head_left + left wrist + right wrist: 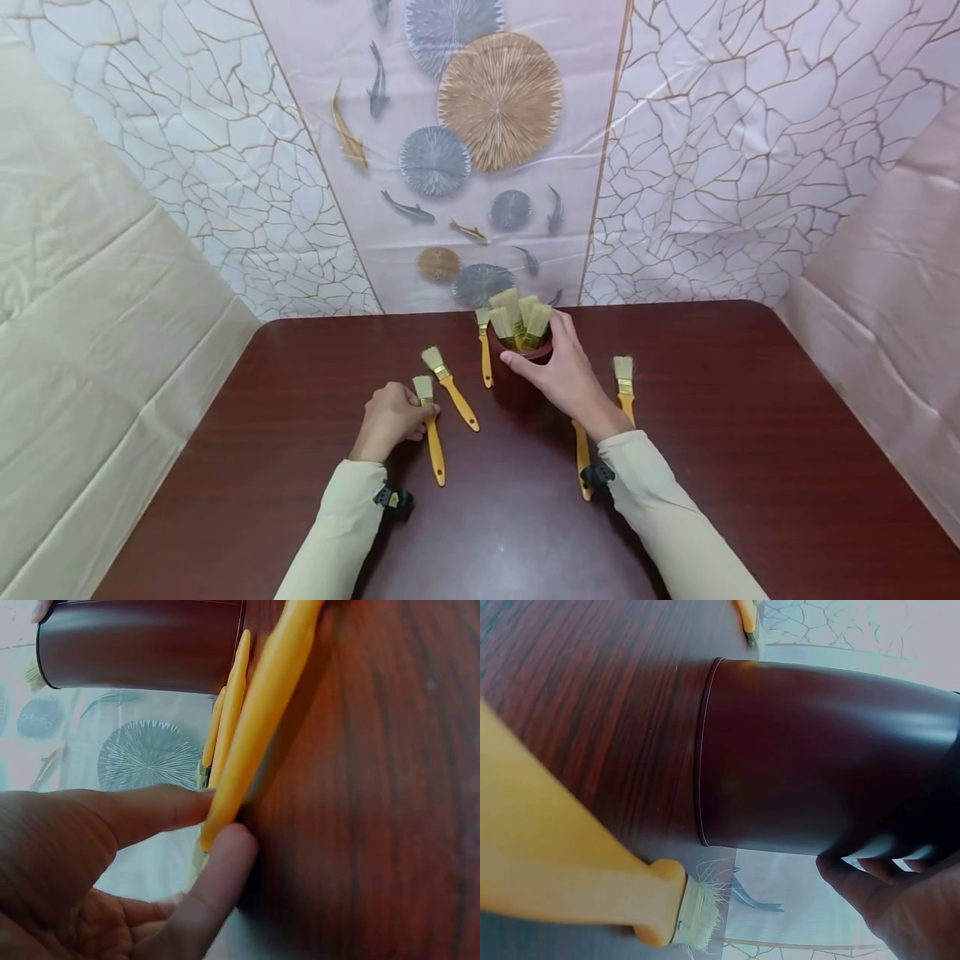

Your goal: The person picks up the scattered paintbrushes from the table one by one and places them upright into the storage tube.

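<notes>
My left hand (388,421) pinches a paintbrush (435,450) just below its metal band, thumb on one side and forefinger on the other. Its bristles point away from me, and the yellow handle (262,712) runs close along the tabletop in the left wrist view. With my right hand (567,379) I hold a dark red-brown cylindrical cup (516,390) near its rim, fingers at the far right side and thumb at the near edge. Several paintbrushes (510,312) stand in the cup, bristles up. The right wrist view shows the cup's smooth side (810,750) upright on the table.
A loose paintbrush (453,392) lies right of my left hand, and another paintbrush (486,354) lies against the cup's left side. Near my right wrist are a paintbrush (624,379) and a yellow handle (582,458). The dark wooden table (300,517) ends at a patterned backdrop (480,217).
</notes>
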Motion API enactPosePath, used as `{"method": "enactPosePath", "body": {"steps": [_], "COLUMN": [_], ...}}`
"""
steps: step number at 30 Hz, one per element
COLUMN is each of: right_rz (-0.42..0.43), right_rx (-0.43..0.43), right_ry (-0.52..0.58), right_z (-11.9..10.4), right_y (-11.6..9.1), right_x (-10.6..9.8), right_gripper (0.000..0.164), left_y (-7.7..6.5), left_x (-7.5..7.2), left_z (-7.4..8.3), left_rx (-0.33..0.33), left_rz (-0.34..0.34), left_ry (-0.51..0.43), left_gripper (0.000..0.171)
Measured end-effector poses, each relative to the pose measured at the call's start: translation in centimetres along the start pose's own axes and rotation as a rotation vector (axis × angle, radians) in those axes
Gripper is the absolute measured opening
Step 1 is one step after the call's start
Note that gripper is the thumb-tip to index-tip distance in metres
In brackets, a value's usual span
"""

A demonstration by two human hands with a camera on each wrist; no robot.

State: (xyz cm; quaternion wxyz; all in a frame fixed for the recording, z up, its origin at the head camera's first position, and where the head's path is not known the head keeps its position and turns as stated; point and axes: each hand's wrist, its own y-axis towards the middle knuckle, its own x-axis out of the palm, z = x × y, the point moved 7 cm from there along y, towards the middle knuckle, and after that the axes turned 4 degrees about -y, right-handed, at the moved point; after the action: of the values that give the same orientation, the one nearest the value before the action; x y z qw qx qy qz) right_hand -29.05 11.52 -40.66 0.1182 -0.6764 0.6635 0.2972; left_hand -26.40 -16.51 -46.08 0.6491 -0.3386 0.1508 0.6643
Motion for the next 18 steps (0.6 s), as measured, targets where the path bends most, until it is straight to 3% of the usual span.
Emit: {"method": "enactPosePath", "body": {"steps": [10,18], "right_rz": [0.002,0.000], "right_rx": [0.001,0.011], "right_ry": [0.002,-0.006], "right_z": [-0.08,-0.10], "right_y": [0.09,-0.07], "right_x": [-0.11,-0.06], "right_gripper": [0.102,0.105], "left_y": [0.34,0.35], "left_x": [0.20,0.37], "left_z": [-0.38,-0.39], "left_rx": [0.042,0.027], "left_rz": [-0.010,-0.037], "left_ry": [-0.069,-0.164], "left_gripper": [0.026,0.024]}}
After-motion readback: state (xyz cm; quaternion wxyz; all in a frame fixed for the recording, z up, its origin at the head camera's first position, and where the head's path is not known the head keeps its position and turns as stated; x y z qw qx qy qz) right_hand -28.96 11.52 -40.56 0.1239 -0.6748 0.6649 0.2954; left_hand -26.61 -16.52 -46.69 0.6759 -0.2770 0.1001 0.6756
